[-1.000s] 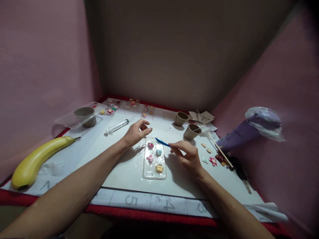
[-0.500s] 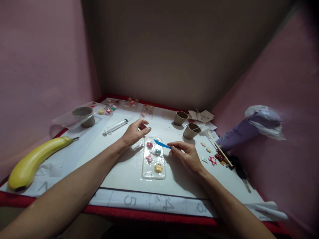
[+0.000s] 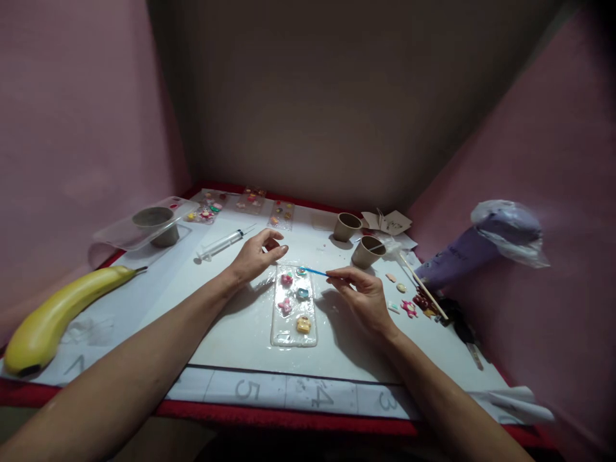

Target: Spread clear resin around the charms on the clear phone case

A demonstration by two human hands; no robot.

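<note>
A clear phone case (image 3: 294, 333) lies on the white board, glossy and wet-looking, with several small charms on it: a yellow bear (image 3: 303, 325), a pink one (image 3: 285, 305), a red-pink one and blue ones. My right hand (image 3: 360, 295) pinches a thin blue plastic modelling knife (image 3: 315, 272), seen edge-on. Its tip reaches the case's upper right corner, at a small round charm (image 3: 301, 271); whether they touch I cannot tell. Just beyond the case's upper left corner, my left hand (image 3: 257, 255) hovers with loosely curled fingers apart, holding nothing.
A syringe (image 3: 220, 246) lies beyond my left forearm, near a banana (image 3: 62, 321) and a lidded cup (image 3: 166, 234). Two paper cups (image 3: 347, 226) stand at the back right. Loose charms (image 3: 409, 308), a wooden stick (image 3: 428, 292) and a purple bag-topped roll (image 3: 462, 253) are on the right.
The blue knife has turned from its flat face to its edge, its tip now at the round charm. My left hand keeps its place. The whole view has shifted slightly.
</note>
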